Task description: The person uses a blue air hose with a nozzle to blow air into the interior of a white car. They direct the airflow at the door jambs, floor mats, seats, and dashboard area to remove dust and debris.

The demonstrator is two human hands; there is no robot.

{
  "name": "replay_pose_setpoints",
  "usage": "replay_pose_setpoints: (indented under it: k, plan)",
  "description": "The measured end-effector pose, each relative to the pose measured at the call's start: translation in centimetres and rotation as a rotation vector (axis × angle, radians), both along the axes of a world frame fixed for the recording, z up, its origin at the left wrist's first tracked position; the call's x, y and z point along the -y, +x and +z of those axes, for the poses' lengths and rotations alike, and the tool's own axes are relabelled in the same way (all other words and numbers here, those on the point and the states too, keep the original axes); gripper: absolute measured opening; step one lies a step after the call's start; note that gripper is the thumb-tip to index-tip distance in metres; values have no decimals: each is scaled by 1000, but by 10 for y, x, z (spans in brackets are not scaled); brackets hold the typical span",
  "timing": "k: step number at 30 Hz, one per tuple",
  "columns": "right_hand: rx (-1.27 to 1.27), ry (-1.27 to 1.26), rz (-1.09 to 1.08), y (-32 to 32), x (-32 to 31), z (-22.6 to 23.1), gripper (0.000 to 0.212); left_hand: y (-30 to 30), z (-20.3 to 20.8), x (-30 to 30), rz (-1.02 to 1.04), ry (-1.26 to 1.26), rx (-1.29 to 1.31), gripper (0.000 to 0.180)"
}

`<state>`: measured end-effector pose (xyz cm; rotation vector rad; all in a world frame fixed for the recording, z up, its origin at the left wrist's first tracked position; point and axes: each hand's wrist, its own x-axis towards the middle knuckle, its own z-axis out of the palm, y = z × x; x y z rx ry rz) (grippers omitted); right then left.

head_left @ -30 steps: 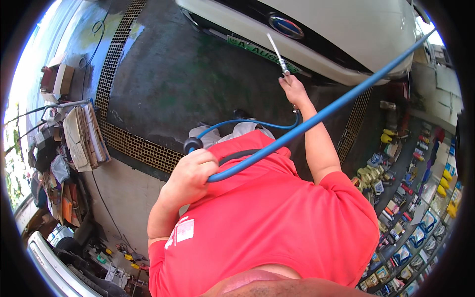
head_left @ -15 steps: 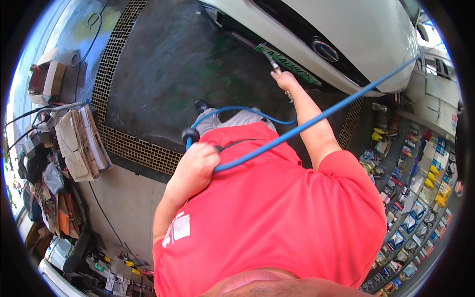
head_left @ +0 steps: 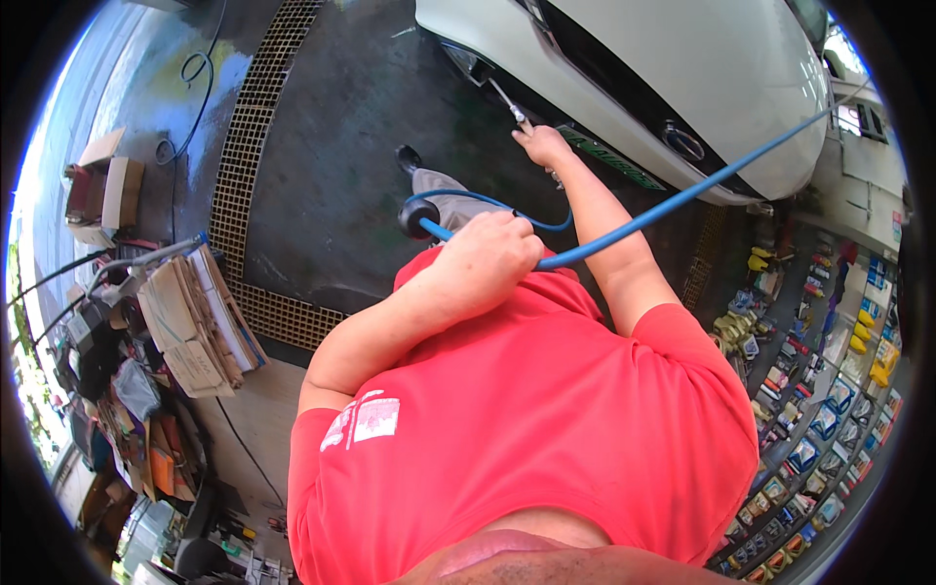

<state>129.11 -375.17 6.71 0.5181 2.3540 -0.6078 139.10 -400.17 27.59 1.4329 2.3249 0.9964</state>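
Observation:
My left hand (head_left: 492,252) is closed around a thick blue hose (head_left: 673,205) in front of my red shirt. The hose comes in from the upper right, passes through this fist and loops over to my right hand. A round black stopper (head_left: 418,217) sits on it just beyond the left fist. My right hand (head_left: 544,146), arm stretched forward, grips a metal spray gun (head_left: 520,119); its slim nozzle points at the lower grille of a white car (head_left: 741,83). The green licence plate (head_left: 616,161) lies just right of that hand, partly hidden by the arm.
A floor grating (head_left: 255,127) runs along the left and behind the dark floor. Flattened cardboard (head_left: 185,322) leans at the left, near an open box (head_left: 102,190) and a coiled thin hose (head_left: 197,68). Shelves of packaged goods (head_left: 819,419) stand at the right.
My left hand has moved rightward and forward with the hose. The spray gun has shifted from over the licence plate to the grille on its left. The view has shifted too.

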Motion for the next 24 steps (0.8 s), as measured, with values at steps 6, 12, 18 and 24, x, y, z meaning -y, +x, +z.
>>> replay_pose_setpoints:
  k: [6,12,18,24]
  plan:
    - [-42,-16,9,-91,45,-48,52,-133,28,79,-151,102,194,17]
    - [-209,-26,-3,-167,76,-14,47,-301,129,188,-32,196,99,13]
    - [-436,-76,-34,-257,82,105,37,-468,153,184,-57,206,20,14]
    - [-421,-158,-57,-388,101,151,39,-639,131,170,36,219,175,11]
